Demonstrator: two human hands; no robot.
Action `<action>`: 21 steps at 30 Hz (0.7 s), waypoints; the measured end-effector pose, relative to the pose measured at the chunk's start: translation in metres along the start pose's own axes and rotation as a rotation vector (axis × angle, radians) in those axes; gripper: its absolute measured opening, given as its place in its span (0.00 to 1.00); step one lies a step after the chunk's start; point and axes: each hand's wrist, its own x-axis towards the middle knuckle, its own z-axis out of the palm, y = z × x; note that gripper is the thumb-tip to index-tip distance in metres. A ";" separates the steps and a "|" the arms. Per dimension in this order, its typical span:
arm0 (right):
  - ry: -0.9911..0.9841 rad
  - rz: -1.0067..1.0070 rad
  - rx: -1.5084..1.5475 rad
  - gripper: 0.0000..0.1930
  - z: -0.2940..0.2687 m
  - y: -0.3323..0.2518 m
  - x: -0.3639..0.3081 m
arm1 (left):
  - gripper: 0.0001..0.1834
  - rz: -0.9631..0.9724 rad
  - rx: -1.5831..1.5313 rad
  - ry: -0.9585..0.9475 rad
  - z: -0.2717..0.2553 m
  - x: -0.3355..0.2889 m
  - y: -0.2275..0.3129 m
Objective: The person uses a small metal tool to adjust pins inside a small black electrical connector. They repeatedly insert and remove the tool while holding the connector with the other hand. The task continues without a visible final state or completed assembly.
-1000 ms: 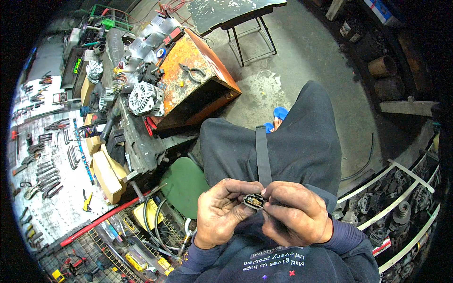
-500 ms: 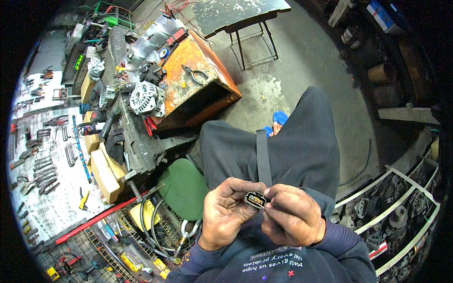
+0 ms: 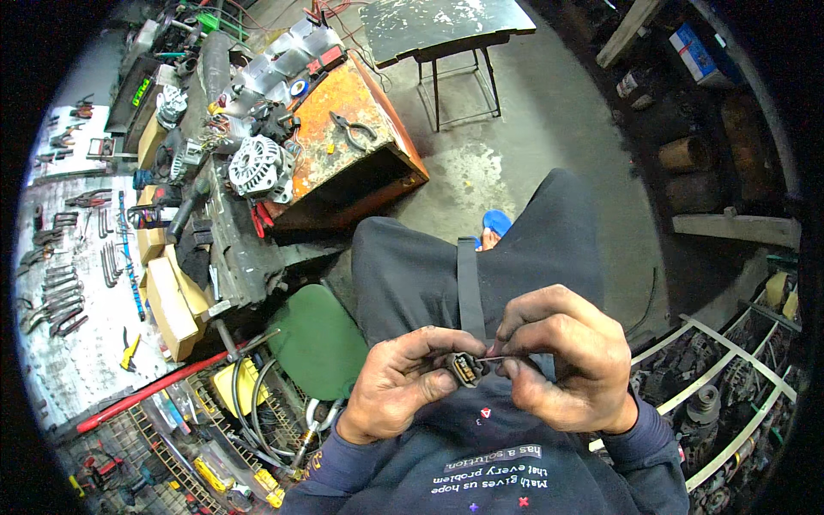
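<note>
In front of my shirt, my left hand (image 3: 396, 382) pinches a small black electrical connector (image 3: 466, 369) between thumb and fingers. The connector's open face is turned upward and shows brassy metal contacts inside a dark oval shell. Close on its right side is my right hand (image 3: 573, 360), with thumb and index finger pressed together. Something thin and dark runs from those fingertips to the connector's edge; it is too small to name. My right hand's other fingers are curled above.
At the left, an orange metal cabinet (image 3: 390, 129) carries pliers (image 3: 353, 130) beside an alternator (image 3: 260, 167). A green round stool seat (image 3: 319, 342) stands near my left knee. Wrenches hang on a white tool board (image 3: 90, 257). A metal rack (image 3: 730, 343) of parts stands at the right.
My right hand has shifted right and up, drawing back a little from the connector, and its fingers have lifted. The connector has tilted in my left hand. The view has shifted slightly.
</note>
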 end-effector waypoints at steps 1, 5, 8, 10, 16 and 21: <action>-0.030 0.016 0.010 0.11 -0.003 -0.001 0.002 | 0.23 -0.022 0.009 -0.024 -0.003 -0.001 0.000; -0.110 0.087 0.062 0.10 -0.008 -0.006 0.004 | 0.26 -0.090 0.015 -0.122 -0.008 -0.001 0.003; -0.145 0.118 0.084 0.09 -0.006 -0.009 0.005 | 0.27 -0.151 -0.091 -0.186 -0.014 -0.003 0.000; -0.159 0.137 0.092 0.08 -0.004 -0.009 0.003 | 0.27 -0.187 -0.169 -0.230 -0.019 -0.004 -0.006; -0.161 0.200 0.117 0.06 -0.001 -0.004 -0.007 | 0.30 -0.235 -0.218 -0.320 -0.026 0.001 -0.017; -0.164 0.221 0.071 0.05 -0.001 -0.008 -0.009 | 0.31 -0.257 -0.269 -0.352 -0.028 0.005 -0.021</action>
